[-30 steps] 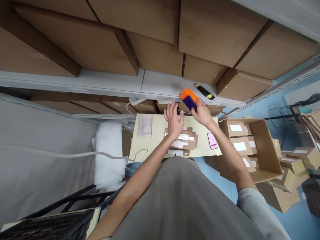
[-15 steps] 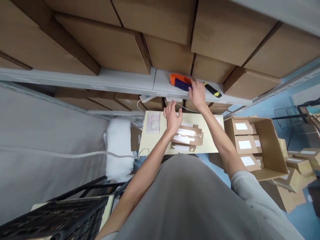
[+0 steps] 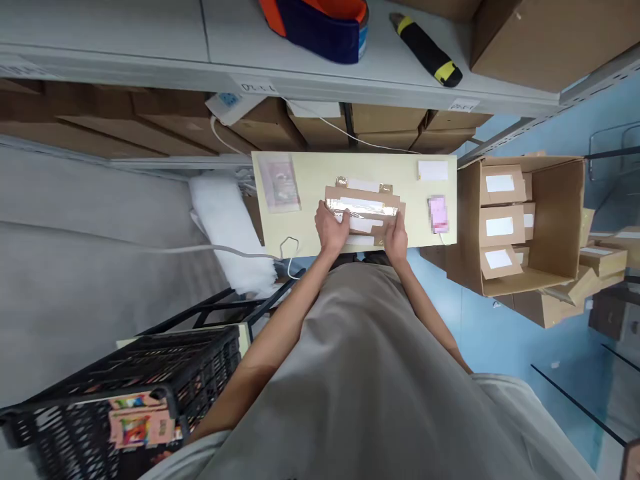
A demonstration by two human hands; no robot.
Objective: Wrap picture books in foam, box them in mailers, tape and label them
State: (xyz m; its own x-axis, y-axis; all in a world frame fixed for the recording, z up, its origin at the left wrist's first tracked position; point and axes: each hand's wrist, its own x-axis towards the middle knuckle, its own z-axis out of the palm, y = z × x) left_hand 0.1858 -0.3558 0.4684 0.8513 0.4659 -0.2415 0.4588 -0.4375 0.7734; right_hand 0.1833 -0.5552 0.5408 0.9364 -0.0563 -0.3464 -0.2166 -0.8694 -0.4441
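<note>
My left hand [image 3: 332, 230] grips the left end of a small flat cardboard box [image 3: 370, 213], its thumb lying over the top face. At the other end, my right hand [image 3: 397, 240] closes on the box's right side. Clear shiny tape and white labels run along the box. Part of another taped, labelled box [image 3: 363, 186] shows just behind it, and some cardboard lies underneath. Both rest on or just over a pale yellow table [image 3: 315, 173]; whether the held box is lifted I cannot tell.
Above, an orange-and-blue tape dispenser [image 3: 320, 33] and a black-and-yellow utility knife [image 3: 425, 50] lie on a grey shelf [image 3: 230, 43]. An open carton [image 3: 555, 220] with labelled boxes stands right. White wrap [image 3: 225, 227] and a black crate [image 3: 200, 373] are left.
My right hand has let go of the tape dispenser, which stays on the shelf, and come down to the box. My left hand has lowered onto it too. The view has tilted downward.
</note>
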